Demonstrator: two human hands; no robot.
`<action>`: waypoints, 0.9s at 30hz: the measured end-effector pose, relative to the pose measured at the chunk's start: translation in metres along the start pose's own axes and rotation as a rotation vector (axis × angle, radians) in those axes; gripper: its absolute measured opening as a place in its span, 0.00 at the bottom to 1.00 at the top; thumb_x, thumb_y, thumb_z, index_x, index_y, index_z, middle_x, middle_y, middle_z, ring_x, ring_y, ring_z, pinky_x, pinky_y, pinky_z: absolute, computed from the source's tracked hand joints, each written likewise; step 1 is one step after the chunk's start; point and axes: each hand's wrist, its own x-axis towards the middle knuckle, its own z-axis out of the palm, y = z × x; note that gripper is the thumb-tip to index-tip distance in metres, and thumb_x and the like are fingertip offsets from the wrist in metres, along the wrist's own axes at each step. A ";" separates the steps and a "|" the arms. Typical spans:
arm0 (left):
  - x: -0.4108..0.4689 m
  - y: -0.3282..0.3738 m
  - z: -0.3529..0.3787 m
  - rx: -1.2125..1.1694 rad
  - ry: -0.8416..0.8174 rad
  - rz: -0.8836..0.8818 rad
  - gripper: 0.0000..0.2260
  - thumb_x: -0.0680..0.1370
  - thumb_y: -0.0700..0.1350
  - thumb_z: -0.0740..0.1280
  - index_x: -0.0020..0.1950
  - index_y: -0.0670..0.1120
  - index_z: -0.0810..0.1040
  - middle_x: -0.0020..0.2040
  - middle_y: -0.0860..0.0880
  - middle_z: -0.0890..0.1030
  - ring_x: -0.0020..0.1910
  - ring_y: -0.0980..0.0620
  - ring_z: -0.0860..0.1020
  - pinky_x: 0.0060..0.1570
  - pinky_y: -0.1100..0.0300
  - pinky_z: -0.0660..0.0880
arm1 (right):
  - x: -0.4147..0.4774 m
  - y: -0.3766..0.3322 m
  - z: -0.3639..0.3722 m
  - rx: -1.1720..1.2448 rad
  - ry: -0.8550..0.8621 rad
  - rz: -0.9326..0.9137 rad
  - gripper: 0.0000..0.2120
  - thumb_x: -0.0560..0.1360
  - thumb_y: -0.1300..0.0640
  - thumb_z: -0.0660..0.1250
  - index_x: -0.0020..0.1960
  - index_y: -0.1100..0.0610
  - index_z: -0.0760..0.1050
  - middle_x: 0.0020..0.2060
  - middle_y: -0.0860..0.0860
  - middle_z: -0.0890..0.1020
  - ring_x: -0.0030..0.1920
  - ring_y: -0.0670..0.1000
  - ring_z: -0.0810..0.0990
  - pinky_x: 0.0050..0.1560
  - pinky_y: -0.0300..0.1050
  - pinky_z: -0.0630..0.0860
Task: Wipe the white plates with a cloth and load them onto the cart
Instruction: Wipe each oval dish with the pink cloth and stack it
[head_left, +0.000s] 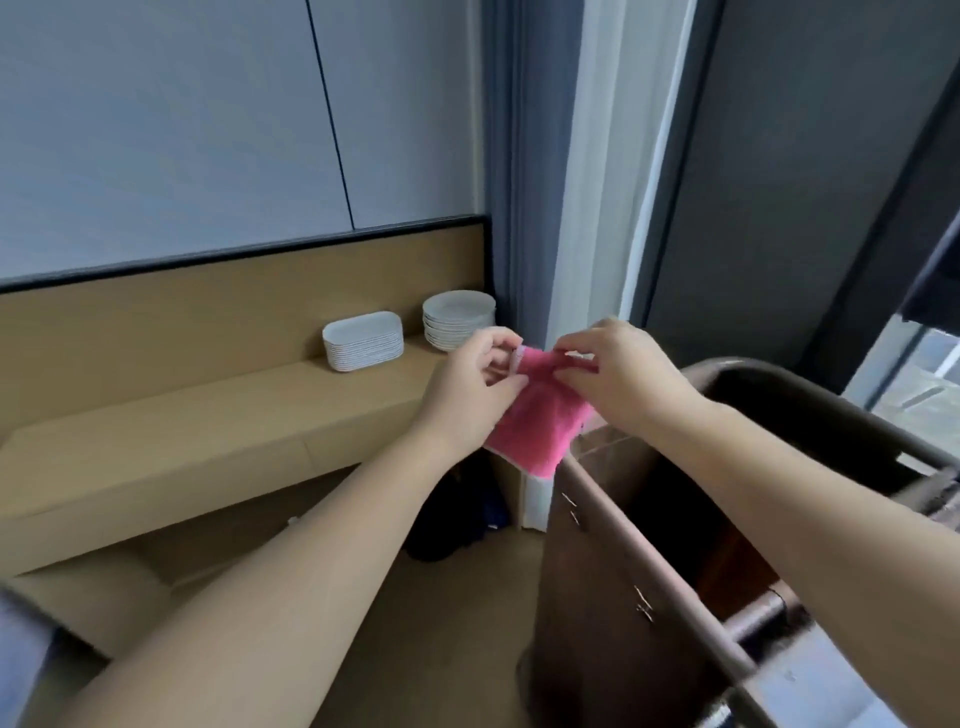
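Pink cloth (535, 415) with a pale edge hangs in the air, pinched at its top edge by the left hand (475, 384) and the right hand (618, 374). Round white plates (458, 318) and oblong white plates (363, 340) stand stacked on the wooden ledge (208, 415) behind. The brown cart (675, 545) stands at right, beneath the right forearm.

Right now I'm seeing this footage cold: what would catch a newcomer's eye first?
The pink cloth stands out mid-frame, pinched at its top edge by the left hand and right hand. Behind, stacked oblong plates and round plates sit on the wooden ledge; the brown cart fills the lower right.
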 end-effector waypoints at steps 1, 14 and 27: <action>0.005 -0.010 -0.013 0.016 0.022 -0.003 0.15 0.75 0.34 0.69 0.53 0.53 0.75 0.47 0.50 0.83 0.46 0.51 0.82 0.51 0.57 0.79 | 0.013 -0.007 0.014 -0.022 -0.030 -0.003 0.08 0.77 0.59 0.66 0.53 0.57 0.82 0.47 0.55 0.77 0.48 0.55 0.76 0.48 0.41 0.67; 0.087 -0.161 -0.196 0.217 -0.045 -0.151 0.16 0.74 0.36 0.71 0.58 0.51 0.77 0.47 0.52 0.79 0.45 0.54 0.79 0.49 0.63 0.76 | 0.166 -0.090 0.189 0.014 -0.289 -0.025 0.08 0.70 0.69 0.62 0.43 0.62 0.79 0.39 0.55 0.79 0.43 0.56 0.75 0.44 0.50 0.73; 0.171 -0.257 -0.267 0.297 0.016 -0.290 0.02 0.80 0.44 0.64 0.51 0.51 0.75 0.46 0.54 0.79 0.44 0.57 0.77 0.41 0.66 0.69 | 0.299 -0.093 0.295 0.379 -0.423 0.009 0.18 0.75 0.63 0.64 0.65 0.56 0.73 0.49 0.52 0.81 0.50 0.51 0.78 0.48 0.39 0.72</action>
